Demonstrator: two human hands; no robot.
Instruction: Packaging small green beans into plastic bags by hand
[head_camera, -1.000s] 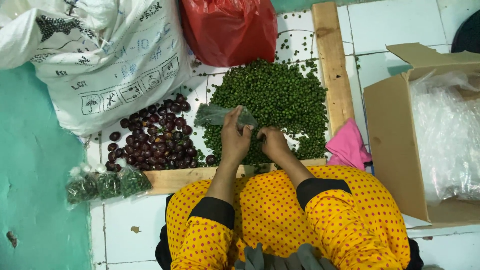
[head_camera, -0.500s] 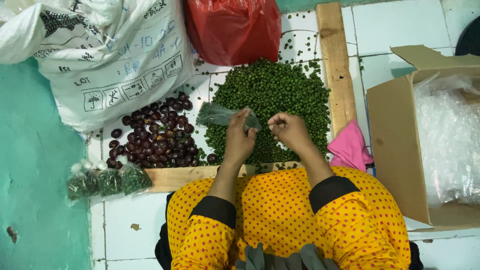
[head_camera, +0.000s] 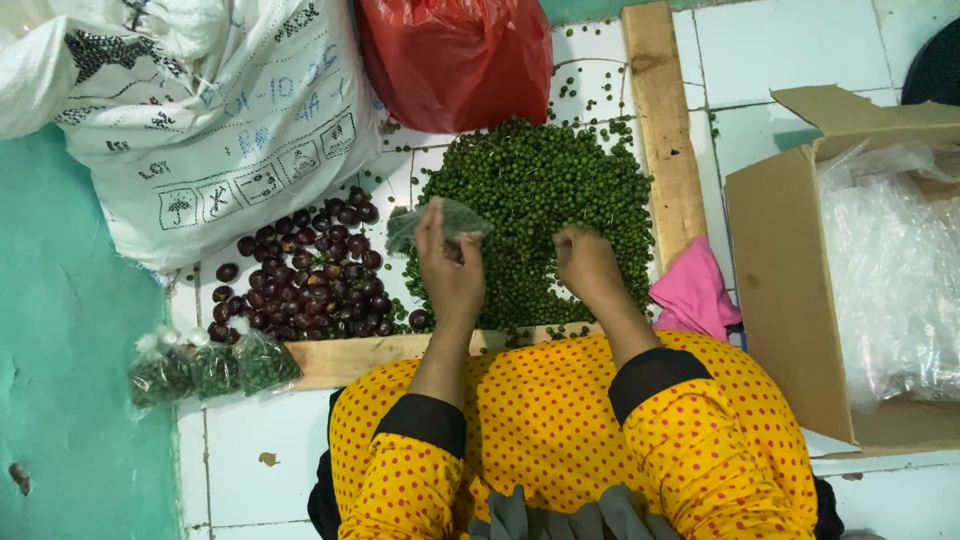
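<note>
My left hand (head_camera: 449, 270) holds a small clear plastic bag (head_camera: 440, 222) partly filled with green beads, lifted above the left edge of a heap of small green round fruits (head_camera: 545, 205). My right hand (head_camera: 588, 265) rests on the heap, fingers curled down into the green fruits; whether it grips any I cannot tell. A pile of dark reddish-brown round fruits (head_camera: 305, 275) lies left of my left hand. Both arms wear yellow dotted sleeves with black cuffs.
Wooden planks (head_camera: 662, 120) border the heaps at right and front. Three filled small bags (head_camera: 212, 365) lie at the front left. A large white sack (head_camera: 210, 120), a red plastic bag (head_camera: 455, 55), a pink cloth (head_camera: 692, 292) and a cardboard box (head_camera: 780, 270) of clear bags surround them.
My right hand has moved away from the small bag, rightward and down onto the green heap. My left hand keeps the bag raised.
</note>
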